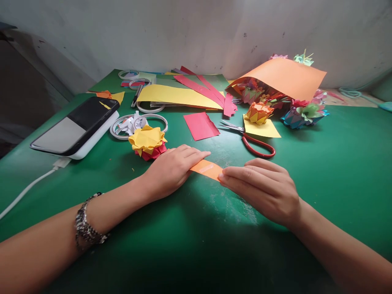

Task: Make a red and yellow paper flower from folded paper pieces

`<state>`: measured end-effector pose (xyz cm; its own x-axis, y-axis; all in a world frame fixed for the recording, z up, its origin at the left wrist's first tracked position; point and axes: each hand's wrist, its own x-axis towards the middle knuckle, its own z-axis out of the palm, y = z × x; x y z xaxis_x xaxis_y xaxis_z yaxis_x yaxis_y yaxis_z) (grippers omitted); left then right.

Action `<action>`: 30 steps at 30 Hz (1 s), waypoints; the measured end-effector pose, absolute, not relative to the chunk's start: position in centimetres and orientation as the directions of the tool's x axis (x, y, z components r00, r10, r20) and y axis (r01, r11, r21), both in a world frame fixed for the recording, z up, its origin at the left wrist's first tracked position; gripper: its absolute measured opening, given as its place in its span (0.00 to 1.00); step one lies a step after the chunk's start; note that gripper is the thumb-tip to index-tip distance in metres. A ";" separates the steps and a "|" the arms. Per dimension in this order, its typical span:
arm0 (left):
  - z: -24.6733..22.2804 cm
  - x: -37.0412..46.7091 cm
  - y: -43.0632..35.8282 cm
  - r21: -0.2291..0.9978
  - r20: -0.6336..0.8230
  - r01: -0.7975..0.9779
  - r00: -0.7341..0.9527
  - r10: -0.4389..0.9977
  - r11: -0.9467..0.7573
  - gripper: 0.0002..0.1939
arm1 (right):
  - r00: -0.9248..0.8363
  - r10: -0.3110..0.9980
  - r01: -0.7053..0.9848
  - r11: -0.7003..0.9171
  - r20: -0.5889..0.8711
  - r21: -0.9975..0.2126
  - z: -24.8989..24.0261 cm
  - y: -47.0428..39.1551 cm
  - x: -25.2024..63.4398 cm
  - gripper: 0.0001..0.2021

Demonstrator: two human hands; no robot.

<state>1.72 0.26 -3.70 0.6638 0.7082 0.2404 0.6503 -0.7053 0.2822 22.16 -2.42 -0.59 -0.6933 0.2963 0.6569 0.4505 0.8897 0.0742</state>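
Between my two hands stretches a short orange paper strip [211, 169], with a small pale patch on its upper face that looks like tape. My left hand [171, 169] covers the strip's left end, fingers closed over it and partly hidden from view. At the right end, my right hand [266, 190] pinches the strip between thumb and fingertips. Just behind my left hand sits a folded paper flower [148, 141], yellow above and red below. Scissors with red handles [259, 148] lie open beyond my right hand, beside a red paper piece [201, 125].
A phone [75, 126] rests on a white block with a cable at left. Rolls of tape [151, 118] and white scraps lie near it. Behind are yellow paper [180, 96] and red strips [202, 90]. Several paper flowers [304, 114] and an orange sheet [284, 77] stand back right.
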 end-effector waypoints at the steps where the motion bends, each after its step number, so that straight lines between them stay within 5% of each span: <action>1: -3.7 1.7 0.3 0.282 0.239 0.651 0.664 0.708 -0.705 0.20 | -0.697 0.296 0.453 0.888 0.654 0.081 -0.6 -2.4 22.2 0.04; 15: -3.6 1.9 -0.1 0.274 0.229 0.666 0.655 0.720 -0.694 0.19 | -0.747 0.292 0.481 0.858 0.597 0.181 -0.5 -2.4 22.3 0.05; 24: -3.4 2.4 -0.8 0.230 0.534 0.596 0.584 0.612 -0.769 0.18 | -0.763 0.286 0.498 0.833 0.580 0.243 -0.8 -2.4 22.2 0.06; 30: -3.5 2.4 -0.9 0.180 0.562 0.553 0.620 0.547 -0.813 0.15 | -0.739 0.303 0.507 0.839 0.602 0.200 -0.9 -2.3 21.8 0.06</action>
<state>2.44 -0.88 -3.52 0.6203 0.5468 0.5623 0.5533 -0.8132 0.1804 21.84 -2.33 -0.92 -0.7390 0.3029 0.6018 0.5066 0.8387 0.1999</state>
